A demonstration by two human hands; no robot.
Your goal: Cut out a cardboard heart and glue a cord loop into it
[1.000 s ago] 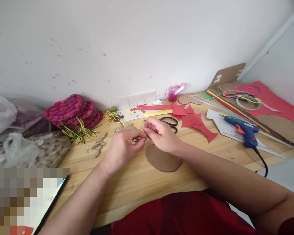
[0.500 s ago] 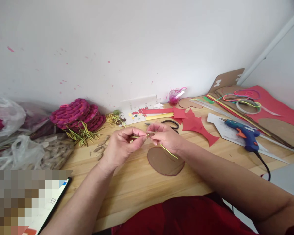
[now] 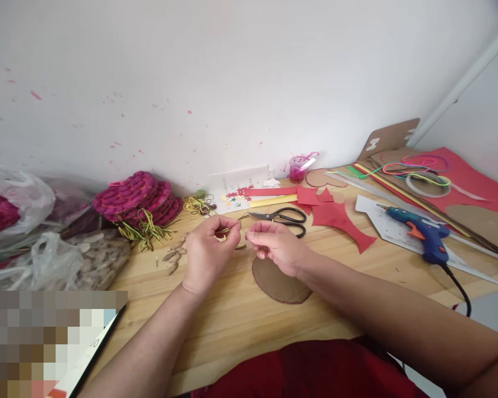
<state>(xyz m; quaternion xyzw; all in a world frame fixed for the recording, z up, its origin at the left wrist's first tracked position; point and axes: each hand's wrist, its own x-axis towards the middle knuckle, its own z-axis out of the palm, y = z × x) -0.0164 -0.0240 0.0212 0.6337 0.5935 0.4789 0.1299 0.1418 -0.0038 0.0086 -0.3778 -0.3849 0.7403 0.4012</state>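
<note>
Both my hands meet above the wooden table, fingertips a short gap apart. My left hand (image 3: pixel 211 249) is closed in a pinch on a thin yellow-green and brown yarn (image 3: pixel 241 246), which loops below its fingertips towards the right. My right hand (image 3: pixel 277 244) is also closed, thumb against index finger, at the yarn's other side; what lies between those fingertips is too small to be sure of. Under the right hand lies a round brown cardboard piece (image 3: pixel 281 281). Black-handled scissors (image 3: pixel 288 215) rest just behind that hand.
Pink-purple knobbly discs (image 3: pixel 126 199) with yarn tassels (image 3: pixel 145 232) are stacked at left, near plastic bags (image 3: pixel 58 260) and pistachio-like shells (image 3: pixel 174 257). Red paper scraps (image 3: pixel 342 221) lie behind. At right are a blue glue gun (image 3: pixel 423 232) and tape roll (image 3: pixel 427 185). A screen device (image 3: pixel 93 354) sits front left.
My hands have drawn slightly apart from touching fingertips. The yarn end that hung across my right wrist no longer shows there, and a loop now hangs between the hands. The view has shifted slightly.
</note>
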